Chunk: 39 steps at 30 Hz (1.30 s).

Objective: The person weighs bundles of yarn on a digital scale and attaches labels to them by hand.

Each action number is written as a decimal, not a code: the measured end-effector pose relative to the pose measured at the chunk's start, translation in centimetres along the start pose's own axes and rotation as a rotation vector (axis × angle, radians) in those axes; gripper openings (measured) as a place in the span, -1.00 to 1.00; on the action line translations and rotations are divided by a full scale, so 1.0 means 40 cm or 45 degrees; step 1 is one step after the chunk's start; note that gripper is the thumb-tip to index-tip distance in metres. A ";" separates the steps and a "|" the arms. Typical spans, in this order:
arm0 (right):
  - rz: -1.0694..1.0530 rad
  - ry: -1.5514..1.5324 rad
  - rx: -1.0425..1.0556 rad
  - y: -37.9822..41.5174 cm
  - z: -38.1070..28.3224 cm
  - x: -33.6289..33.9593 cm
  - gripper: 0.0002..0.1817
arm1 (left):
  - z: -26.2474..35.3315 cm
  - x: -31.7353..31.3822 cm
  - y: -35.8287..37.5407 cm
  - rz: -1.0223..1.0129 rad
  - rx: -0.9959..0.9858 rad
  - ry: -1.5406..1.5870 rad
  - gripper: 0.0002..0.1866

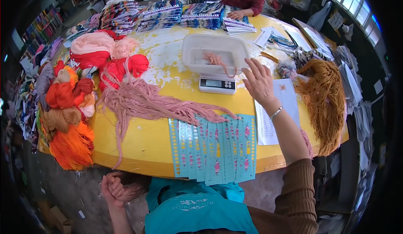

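My right hand [260,84] is open, fingers spread, just right of a clear plastic tub [197,45]. The tub sits on a white digital scale [217,84] with a lit display. In the tub lies a small bundle of pink thread [213,59], one strand trailing toward the tub's right side. Below the table edge, my left hand [114,188] is closed in a fist; what it grips is hidden. Brownish-pink strands show beside it. A long pink skein [155,101] stretches across the table, its right end over turquoise punched cards [214,150].
Red and peach yarn [94,47] and orange yarn [73,141] crowd the left side. A mustard skein [322,103] lies at right, near a printed sheet [266,127]. Stacked thread cards [159,15] line the back, where another person's hand [237,14] rests.
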State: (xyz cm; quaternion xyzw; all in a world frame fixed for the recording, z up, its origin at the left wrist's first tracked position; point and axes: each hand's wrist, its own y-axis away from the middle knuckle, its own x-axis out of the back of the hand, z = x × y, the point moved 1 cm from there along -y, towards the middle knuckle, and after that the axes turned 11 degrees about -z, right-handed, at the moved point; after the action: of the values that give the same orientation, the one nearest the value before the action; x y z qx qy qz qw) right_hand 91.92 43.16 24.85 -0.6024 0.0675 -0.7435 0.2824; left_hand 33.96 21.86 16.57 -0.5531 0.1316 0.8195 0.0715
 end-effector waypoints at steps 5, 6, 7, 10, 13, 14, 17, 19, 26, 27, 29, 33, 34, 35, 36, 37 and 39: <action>0.104 0.047 0.114 -0.042 -0.013 -0.074 -0.69 | -0.026 -0.090 -0.028 -0.103 -0.014 0.011 -0.55; 0.126 0.060 0.143 -0.049 -0.014 -0.087 -0.72 | -0.030 -0.107 -0.033 -0.130 -0.006 0.014 -0.55; 0.129 0.055 0.145 -0.055 -0.012 -0.101 -0.72 | -0.033 -0.122 -0.039 -0.129 -0.011 0.011 -0.55; 0.142 0.017 0.196 -0.065 -0.016 -0.121 -0.82 | -0.032 -0.147 -0.051 -0.198 -0.004 -0.016 -0.56; 0.141 -0.191 0.133 -0.065 -0.034 -0.091 -0.94 | -0.024 -0.148 -0.059 -0.249 0.010 -0.057 -0.56; 0.131 -0.474 0.054 -0.065 -0.037 -0.066 -0.93 | -0.022 -0.149 -0.061 -0.241 0.006 -0.044 -0.56; 0.140 -1.636 -0.159 -0.057 -0.032 0.009 -0.84 | -0.023 -0.149 -0.068 -0.227 0.008 -0.042 -0.57; 0.261 -2.571 -0.072 -0.044 0.003 0.055 -0.89 | -0.024 -0.150 -0.075 -0.222 0.019 -0.054 -0.59; 0.992 -2.324 -0.513 0.160 0.296 0.376 -0.72 | 0.042 -0.113 -0.103 -0.403 -0.035 -0.090 -0.57; 1.188 -2.178 -0.630 0.216 0.382 0.399 -0.71 | 0.062 -0.105 -0.110 -0.484 -0.093 -0.122 -0.52; 1.120 -1.766 -0.555 0.300 0.430 0.484 -0.74 | 0.082 -0.152 -0.130 -0.554 -0.221 -0.142 -0.42; 0.696 -1.291 -0.718 0.288 0.280 0.491 -0.75 | 0.055 -0.288 -0.236 -0.846 -0.199 -0.084 -0.38; 0.526 -1.260 -0.776 0.263 0.198 0.456 -0.76 | 0.057 -0.288 -0.274 -0.825 -0.103 -0.238 -0.41; 0.288 -1.227 -0.498 0.247 0.133 0.414 -0.80 | 0.055 -0.280 -0.309 -0.802 -0.005 -0.390 -0.45; -0.088 -1.222 -0.575 0.243 0.079 0.381 -0.81 | 0.023 -0.283 -0.332 -0.433 -0.015 -0.512 -0.53; -0.346 -1.374 -0.469 0.226 -0.001 0.346 -0.80 | -0.033 -0.296 -0.352 -0.062 -0.024 -0.625 -0.60; -0.641 -1.756 -0.331 0.225 -0.115 0.220 -0.87 | -0.162 -0.340 -0.412 0.152 -0.094 -1.384 -0.76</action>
State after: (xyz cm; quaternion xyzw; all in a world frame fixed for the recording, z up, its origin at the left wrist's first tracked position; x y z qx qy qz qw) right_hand 89.67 30.17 27.23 -0.9580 -0.1777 -0.2249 0.0083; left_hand 49.17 36.07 24.60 -0.0436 0.0780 0.9940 0.0633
